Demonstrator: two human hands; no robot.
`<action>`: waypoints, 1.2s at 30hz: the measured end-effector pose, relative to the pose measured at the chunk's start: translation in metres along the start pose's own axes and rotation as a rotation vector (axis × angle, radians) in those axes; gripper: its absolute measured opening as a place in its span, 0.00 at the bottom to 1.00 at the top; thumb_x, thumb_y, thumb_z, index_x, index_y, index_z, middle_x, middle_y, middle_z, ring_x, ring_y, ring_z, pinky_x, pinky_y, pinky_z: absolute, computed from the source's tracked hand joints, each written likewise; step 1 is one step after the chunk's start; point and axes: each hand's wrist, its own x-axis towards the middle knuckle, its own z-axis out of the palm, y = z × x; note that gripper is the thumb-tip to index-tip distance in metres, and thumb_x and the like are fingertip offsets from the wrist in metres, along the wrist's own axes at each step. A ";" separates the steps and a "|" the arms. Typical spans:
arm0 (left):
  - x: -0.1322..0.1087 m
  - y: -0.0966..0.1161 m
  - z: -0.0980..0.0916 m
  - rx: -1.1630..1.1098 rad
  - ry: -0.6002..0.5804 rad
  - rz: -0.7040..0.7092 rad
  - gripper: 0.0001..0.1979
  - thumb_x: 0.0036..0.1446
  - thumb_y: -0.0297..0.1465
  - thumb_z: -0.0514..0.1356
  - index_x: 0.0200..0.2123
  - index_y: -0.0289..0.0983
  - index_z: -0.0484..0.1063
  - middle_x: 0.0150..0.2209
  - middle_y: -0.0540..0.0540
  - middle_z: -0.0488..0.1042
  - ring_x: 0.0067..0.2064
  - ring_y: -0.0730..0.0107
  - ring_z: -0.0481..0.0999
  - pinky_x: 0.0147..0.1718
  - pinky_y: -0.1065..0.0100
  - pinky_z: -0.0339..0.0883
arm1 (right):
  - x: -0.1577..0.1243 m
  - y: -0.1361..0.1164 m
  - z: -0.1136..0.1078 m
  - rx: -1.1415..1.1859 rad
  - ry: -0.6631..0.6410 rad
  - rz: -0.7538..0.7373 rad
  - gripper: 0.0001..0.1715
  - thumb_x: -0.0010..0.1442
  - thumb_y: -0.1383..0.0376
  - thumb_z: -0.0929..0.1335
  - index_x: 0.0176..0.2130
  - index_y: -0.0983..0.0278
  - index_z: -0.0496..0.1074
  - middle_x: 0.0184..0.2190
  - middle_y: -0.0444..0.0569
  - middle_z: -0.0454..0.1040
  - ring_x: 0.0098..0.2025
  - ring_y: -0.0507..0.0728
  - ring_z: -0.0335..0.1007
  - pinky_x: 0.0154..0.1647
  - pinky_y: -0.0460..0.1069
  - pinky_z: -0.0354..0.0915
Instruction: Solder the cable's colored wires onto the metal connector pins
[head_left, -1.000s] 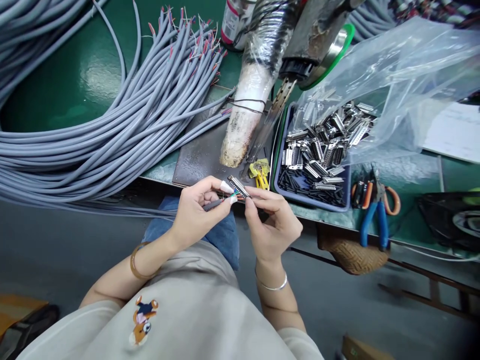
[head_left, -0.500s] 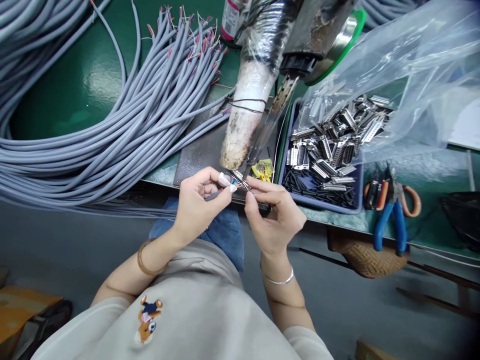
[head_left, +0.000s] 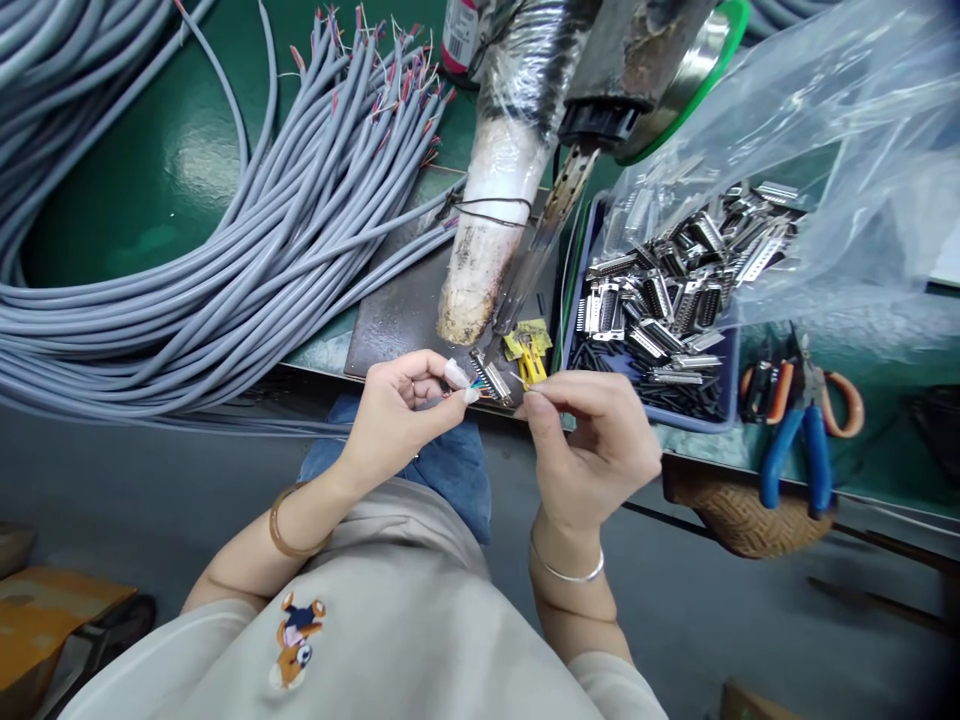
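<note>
My left hand (head_left: pixel 401 405), with white coverings on the thumb and a fingertip, is closed in a pinch on thin coloured wires (head_left: pixel 478 384). These wires meet the back of a multi-pin metal connector (head_left: pixel 491 378), just beyond the fingertips. To its right, my right hand (head_left: pixel 592 430) is closed, thumb against forefinger, on a thin silvery wire (head_left: pixel 517 377) whose tip points toward the connector. Above the connector, the metal tip of a soldering iron (head_left: pixel 517 290) slants down beside a stained white wrapped tube (head_left: pixel 480 230). A yellow clip-like piece (head_left: pixel 531 362) lies behind my right fingertips.
Bundled grey cables (head_left: pixel 247 290) with stripped ends cover the left side. A blue tray (head_left: pixel 731 400) at right holds connectors and black sleeves, partly under clear plastic (head_left: pixel 847 190). Pliers (head_left: pixel 802 430) lie at the table edge. A green-rimmed spool (head_left: pixel 690 80) stands behind.
My right hand has moved right, away from the connector, and the thin wire at its fingertips now shows. My left hand stays nearly in place with the coloured wires. The view has shifted slightly.
</note>
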 end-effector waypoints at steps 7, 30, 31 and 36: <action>-0.006 -0.003 0.000 0.005 -0.018 0.020 0.09 0.43 0.27 0.74 0.27 0.34 0.77 0.22 0.52 0.71 0.23 0.81 0.63 0.21 0.76 0.59 | 0.003 -0.014 -0.006 -0.146 -0.252 -0.057 0.07 0.64 0.71 0.72 0.39 0.59 0.75 0.32 0.42 0.75 0.33 0.51 0.72 0.32 0.47 0.70; 0.003 -0.001 0.004 -0.072 0.022 0.100 0.16 0.45 0.34 0.75 0.27 0.35 0.71 0.26 0.53 0.74 0.21 0.85 0.62 0.17 0.78 0.54 | -0.009 0.004 0.018 -0.038 -0.019 -0.102 0.09 0.63 0.72 0.72 0.38 0.58 0.71 0.44 0.47 0.85 0.43 0.56 0.84 0.42 0.52 0.79; 0.004 -0.001 0.004 -0.072 0.022 0.105 0.16 0.46 0.35 0.75 0.27 0.35 0.71 0.26 0.53 0.74 0.20 0.85 0.62 0.17 0.78 0.54 | -0.008 0.005 0.018 -0.030 -0.017 -0.103 0.09 0.63 0.72 0.72 0.38 0.58 0.71 0.44 0.47 0.85 0.43 0.56 0.84 0.43 0.52 0.79; 0.005 -0.001 0.005 -0.062 0.036 0.136 0.13 0.49 0.32 0.73 0.28 0.36 0.70 0.24 0.55 0.72 0.19 0.86 0.59 0.18 0.77 0.53 | -0.007 0.007 0.019 -0.027 -0.019 -0.115 0.10 0.61 0.73 0.73 0.38 0.59 0.72 0.44 0.47 0.85 0.43 0.56 0.84 0.42 0.51 0.79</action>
